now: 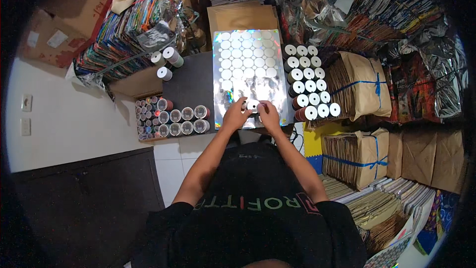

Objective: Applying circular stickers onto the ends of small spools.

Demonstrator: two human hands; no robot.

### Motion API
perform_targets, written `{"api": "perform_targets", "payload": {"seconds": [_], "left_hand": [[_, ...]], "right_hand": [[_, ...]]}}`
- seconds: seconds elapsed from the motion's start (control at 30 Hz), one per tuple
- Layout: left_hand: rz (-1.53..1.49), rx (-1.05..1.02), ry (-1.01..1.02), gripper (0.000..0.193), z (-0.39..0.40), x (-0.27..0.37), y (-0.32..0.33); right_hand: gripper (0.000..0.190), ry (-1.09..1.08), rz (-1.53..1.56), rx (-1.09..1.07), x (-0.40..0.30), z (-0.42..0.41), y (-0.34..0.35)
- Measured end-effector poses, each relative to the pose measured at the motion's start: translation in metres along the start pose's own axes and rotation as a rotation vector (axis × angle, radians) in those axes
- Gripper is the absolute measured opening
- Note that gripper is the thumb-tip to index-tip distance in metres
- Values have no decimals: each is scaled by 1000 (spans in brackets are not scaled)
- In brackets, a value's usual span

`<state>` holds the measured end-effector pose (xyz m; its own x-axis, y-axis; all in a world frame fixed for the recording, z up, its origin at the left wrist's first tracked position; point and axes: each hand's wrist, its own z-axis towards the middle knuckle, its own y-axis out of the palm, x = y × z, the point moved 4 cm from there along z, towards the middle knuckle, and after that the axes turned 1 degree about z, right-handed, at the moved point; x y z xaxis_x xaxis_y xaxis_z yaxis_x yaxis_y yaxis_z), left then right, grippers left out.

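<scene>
On the dark table lies a silver holographic sheet (243,82) with rows of round white stickers (247,53) across its far part. The nearer part of the sheet is bare and shiny, with round outlines. Above its near end, a white-topped spool (253,105) with a small dark centre hole sits between my hands. My left hand (237,114) grips it from the left side. From the other side, the fingers of my right hand (269,114) press its rim. The body of this spool is mostly hidden.
White-topped spools (309,86) stand in rows along the right. Grey-ended spools (181,121) and smaller cylinders (147,117) stand at front left; three white-topped spools (164,73) are at back left. Bundled packs (130,26), a cardboard box (67,18) and paper-wrapped stacks (366,85) surround the table.
</scene>
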<state>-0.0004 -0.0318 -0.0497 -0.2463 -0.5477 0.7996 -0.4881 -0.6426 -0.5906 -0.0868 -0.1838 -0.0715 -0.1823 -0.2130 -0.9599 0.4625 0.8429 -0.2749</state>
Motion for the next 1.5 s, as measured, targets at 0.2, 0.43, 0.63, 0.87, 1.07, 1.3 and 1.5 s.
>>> {"api": "perform_targets", "payload": {"seconds": [0.2,0.43,0.63,0.87,1.07,1.3,1.5], "left_hand": [[-175,-141,-91,57,-2,-42,17],[-861,-57,-478,31,-9,3,-14],[-921,131,-274,41,-7,14,-36],[-694,70,-195,61,-4,9,-68],[-300,280,-158,60,-3,-11,-102],[-347,405,-111,68,4,-23,-143],[-296,535,-122,50,17,-78,-163]], "right_hand": [[25,462,380,-68,2,-9,11],[17,390,516,-66,-19,-4,7],[23,262,505,-131,-33,11,15],[28,103,322,-191,-50,29,35],[42,22,241,-339,-73,42,68],[33,164,333,-396,-97,61,122],[32,-60,249,-413,-81,88,176]]}}
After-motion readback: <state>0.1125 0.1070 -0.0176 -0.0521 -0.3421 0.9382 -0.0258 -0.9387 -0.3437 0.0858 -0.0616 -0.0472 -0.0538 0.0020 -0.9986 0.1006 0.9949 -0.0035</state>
